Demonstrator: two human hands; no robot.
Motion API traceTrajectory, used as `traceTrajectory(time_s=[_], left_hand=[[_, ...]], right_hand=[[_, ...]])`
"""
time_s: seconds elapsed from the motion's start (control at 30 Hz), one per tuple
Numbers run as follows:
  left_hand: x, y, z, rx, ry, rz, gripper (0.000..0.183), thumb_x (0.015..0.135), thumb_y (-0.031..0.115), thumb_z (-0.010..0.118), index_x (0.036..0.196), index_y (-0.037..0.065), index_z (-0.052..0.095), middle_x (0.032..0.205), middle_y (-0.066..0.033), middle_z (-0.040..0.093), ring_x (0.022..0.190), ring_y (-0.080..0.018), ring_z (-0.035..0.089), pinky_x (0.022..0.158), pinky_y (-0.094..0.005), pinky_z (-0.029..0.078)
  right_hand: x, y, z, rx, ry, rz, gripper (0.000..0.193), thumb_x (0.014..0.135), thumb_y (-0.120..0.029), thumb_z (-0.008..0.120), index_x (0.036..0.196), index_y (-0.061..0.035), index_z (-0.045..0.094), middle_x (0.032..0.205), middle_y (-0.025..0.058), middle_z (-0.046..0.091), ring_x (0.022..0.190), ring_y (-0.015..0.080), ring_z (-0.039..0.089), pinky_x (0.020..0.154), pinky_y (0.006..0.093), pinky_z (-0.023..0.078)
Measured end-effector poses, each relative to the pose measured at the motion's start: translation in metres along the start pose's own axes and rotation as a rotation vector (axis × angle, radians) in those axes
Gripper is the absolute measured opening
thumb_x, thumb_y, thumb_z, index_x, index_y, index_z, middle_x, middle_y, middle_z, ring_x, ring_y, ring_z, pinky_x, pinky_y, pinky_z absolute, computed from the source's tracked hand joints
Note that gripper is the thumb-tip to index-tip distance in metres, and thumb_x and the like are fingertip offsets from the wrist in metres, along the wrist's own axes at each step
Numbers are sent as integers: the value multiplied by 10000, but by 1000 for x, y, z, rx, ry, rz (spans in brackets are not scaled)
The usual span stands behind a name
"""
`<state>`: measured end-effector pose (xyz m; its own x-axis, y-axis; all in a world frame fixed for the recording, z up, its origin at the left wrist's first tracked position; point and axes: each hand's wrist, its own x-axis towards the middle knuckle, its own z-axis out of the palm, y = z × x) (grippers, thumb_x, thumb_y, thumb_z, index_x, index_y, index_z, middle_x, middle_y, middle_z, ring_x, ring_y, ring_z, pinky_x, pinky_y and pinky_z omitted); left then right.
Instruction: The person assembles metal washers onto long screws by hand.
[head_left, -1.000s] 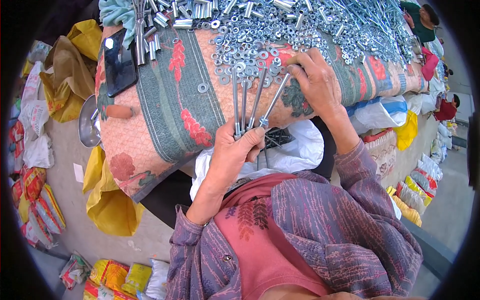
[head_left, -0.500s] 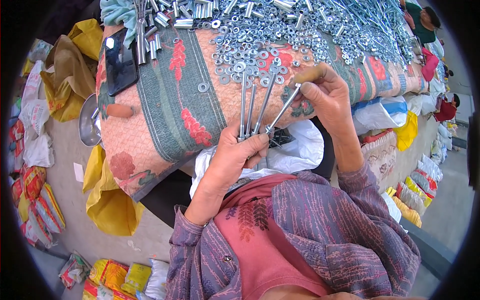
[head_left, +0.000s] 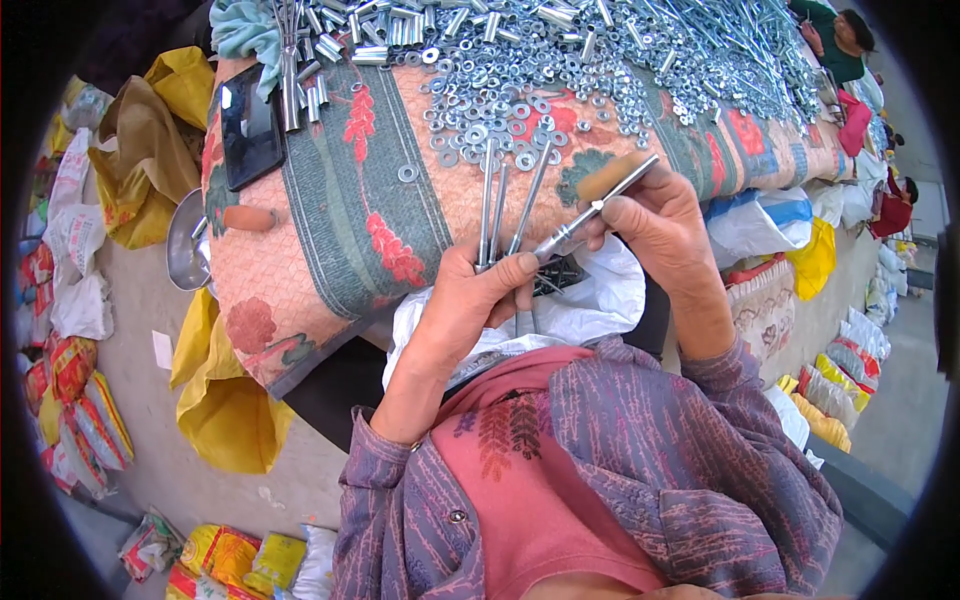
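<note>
My left hand (head_left: 478,300) is closed round several long metal bolts (head_left: 497,210) that fan upward from its fingers. One more bolt (head_left: 630,176) slants up to the right from that hand's thumb to my right hand. A nut (head_left: 597,205) sits partway along it, and a wider sleeve-like part (head_left: 556,241) shows near the left thumb. My right hand (head_left: 655,220) pinches this slanting bolt beside the nut. A tan cover (head_left: 608,178) wraps one right finger. Below my hands, an opened white sack (head_left: 610,300) holds dark metal pieces.
A patterned cloth (head_left: 330,200) covers the work surface, with piled washers and nuts (head_left: 520,110), metal tubes (head_left: 400,30) and long rods (head_left: 740,40) on it. A phone (head_left: 250,130) and a brown cylindrical piece (head_left: 249,218) lie left; a metal bowl (head_left: 185,250) stands beyond. Another person (head_left: 845,40) sits far right.
The slanting bolt now reaches further past my right fingers, and its nut sits partway along instead of at the tip. My right hand has shifted slightly down and right.
</note>
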<state>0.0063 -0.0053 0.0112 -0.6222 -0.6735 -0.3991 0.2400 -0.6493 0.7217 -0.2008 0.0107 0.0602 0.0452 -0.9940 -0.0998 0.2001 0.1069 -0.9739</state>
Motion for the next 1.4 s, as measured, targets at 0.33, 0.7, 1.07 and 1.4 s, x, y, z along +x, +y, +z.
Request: traceTrajectory(time_s=[0.33,0.7,1.07,1.4], left_hand=[[-5,-12,12,136,231,126,141,812,135,651,875,30,581,571,-3,535,440,-46,436,385,-188,309],[-10,-8,8,92,244,108,116,804,108,642,833,36,555,561,-7,531,433,-47,429,387,-195,310],[-3,-14,22,119,177,75,107,825,90,620,846,33,533,585,-37,526,384,-46,362,342,-192,241],[3,-10,17,88,217,31,87,826,84,603,820,37,530,578,-33,511,385,-46,362,335,-186,234]], right_hand=[[-3,32,12,-216,71,109,148,848,-171,629,874,-33,583,755,10,609,669,56,549,584,186,415],[-9,35,0,-269,48,-99,253,878,-220,590,1008,-4,589,841,40,629,718,88,590,624,211,468],[-4,28,-11,-90,13,-27,345,939,-245,482,1164,14,516,870,63,644,820,118,619,710,243,502],[-1,29,-32,-340,-195,42,362,966,-243,403,1215,4,492,937,84,642,835,133,616,766,259,491]])
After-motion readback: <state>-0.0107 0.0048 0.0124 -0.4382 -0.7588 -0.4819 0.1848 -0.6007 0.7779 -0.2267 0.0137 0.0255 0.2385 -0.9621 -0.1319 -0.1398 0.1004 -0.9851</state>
